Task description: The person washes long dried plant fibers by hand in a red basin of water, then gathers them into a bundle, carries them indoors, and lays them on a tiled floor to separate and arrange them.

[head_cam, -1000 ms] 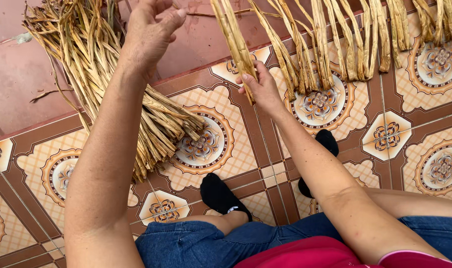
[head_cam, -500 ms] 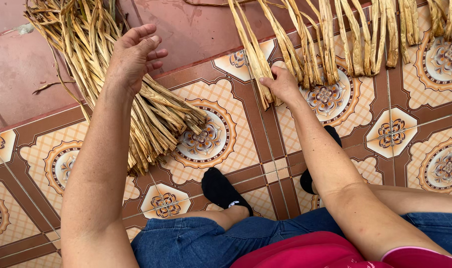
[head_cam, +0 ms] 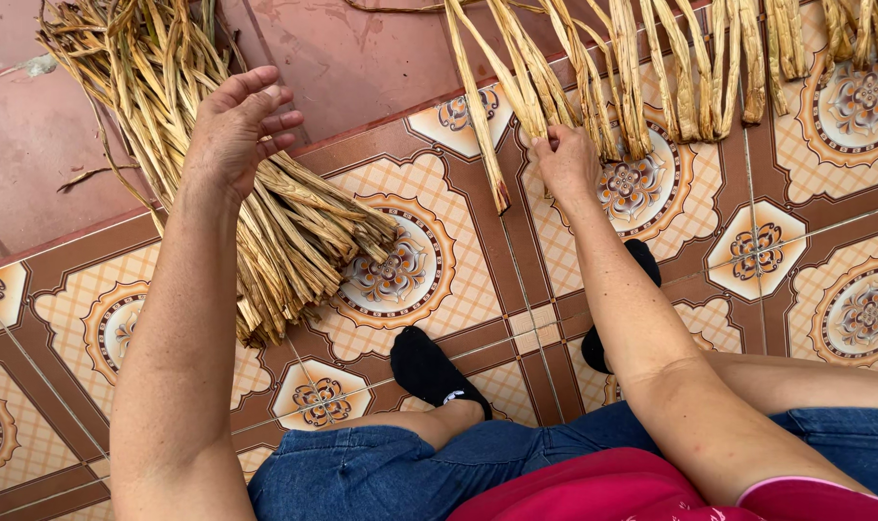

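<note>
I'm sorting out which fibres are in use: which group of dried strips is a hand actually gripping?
The spread-out row of strips at the top right: the right hand pinches one there. The heaped bundle lies under the open left hand, ungripped.

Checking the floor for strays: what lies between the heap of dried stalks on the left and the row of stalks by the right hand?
In the head view, only bare patterned tile floor separates the heap from the row.

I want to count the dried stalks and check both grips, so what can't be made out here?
- Row of stalks, head view: tops cut off by the upper edge.
- Right hand: fingertips hidden behind the stalks.
- Pile: partly covered by the open left hand and forearm.
</note>
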